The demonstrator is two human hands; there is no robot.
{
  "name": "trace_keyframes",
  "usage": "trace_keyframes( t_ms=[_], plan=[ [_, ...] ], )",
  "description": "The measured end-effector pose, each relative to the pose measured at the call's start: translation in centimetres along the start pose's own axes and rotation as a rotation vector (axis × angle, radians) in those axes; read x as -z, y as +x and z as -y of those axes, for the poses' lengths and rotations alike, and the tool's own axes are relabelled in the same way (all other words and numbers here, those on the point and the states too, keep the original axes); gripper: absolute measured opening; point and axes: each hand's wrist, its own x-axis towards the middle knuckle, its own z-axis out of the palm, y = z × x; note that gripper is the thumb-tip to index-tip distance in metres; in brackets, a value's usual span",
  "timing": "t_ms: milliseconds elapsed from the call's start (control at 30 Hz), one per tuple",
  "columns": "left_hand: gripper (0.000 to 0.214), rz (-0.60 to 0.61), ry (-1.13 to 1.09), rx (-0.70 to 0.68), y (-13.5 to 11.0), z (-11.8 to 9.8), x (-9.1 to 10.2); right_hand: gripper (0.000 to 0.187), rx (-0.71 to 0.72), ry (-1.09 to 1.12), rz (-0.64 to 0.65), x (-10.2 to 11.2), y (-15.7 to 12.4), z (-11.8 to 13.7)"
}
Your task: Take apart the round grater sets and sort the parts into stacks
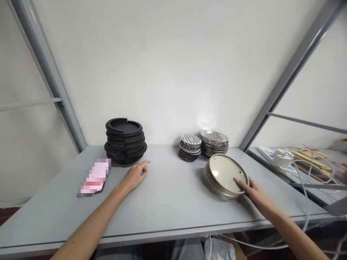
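At the right, my right hand (253, 189) grips the near right rim of a pale green round plate (226, 171), thumb on top and fingers down at the edge. The plate has small holes near its rim and sits tilted at the top of a stack of similar round plates (214, 186). My left hand (137, 175) rests on the table in front of a stack of black round trays (125, 141). It holds nothing; the index finger is stretched out and the others are curled loosely.
Behind the plates stand a shorter stack of perforated metal discs (189, 146) and a wider stack of silver perforated discs (214, 142). A phone (94, 177) lies left on the grey table (168, 206). Cables and boards (311, 162) fill a side shelf beyond a metal post (282, 79).
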Motion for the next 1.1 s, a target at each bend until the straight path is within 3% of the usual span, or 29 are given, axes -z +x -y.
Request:
trace_keyframes(
  t_ms=[133,267,433,567,700,867,1000,1100],
  plan=[
    [0.035,-0.015,0.019,-0.013,-0.4,-0.2,0.1,0.059,0.027,-0.011,0.067,-6.2,-2.4,1.8],
    [0.027,-0.025,0.044,0.002,-1.1,-0.1,0.7,0.060,0.131,-0.024,0.065,-13.5,-3.0,3.0],
    [0.022,-0.035,0.065,0.025,-1.6,0.1,1.1,0.058,0.180,-0.003,-0.072,-22.2,-1.4,3.6],
    [0.021,-0.032,0.057,0.019,-1.5,0.5,0.8,0.065,0.133,0.008,-0.149,-27.0,0.9,4.6],
    [0.019,-0.029,0.016,-0.002,-1.5,0.5,0.7,0.068,0.090,-0.014,-0.200,-29.8,3.0,5.6],
    [0.019,-0.041,-0.075,-0.020,-1.3,0.1,0.6,0.075,0.048,-0.034,-0.217,-31.8,4.8,6.4],
    [0.018,-0.106,-0.120,0.002,-1.2,0.3,0.6,0.079,0.034,-0.010,-0.173,-31.9,5.1,6.7],
    [0.016,-0.121,-0.139,0.008,-1.3,0.2,0.6,0.078,0.019,0.015,-0.157,-30.9,3.7,5.8]
  ],
)
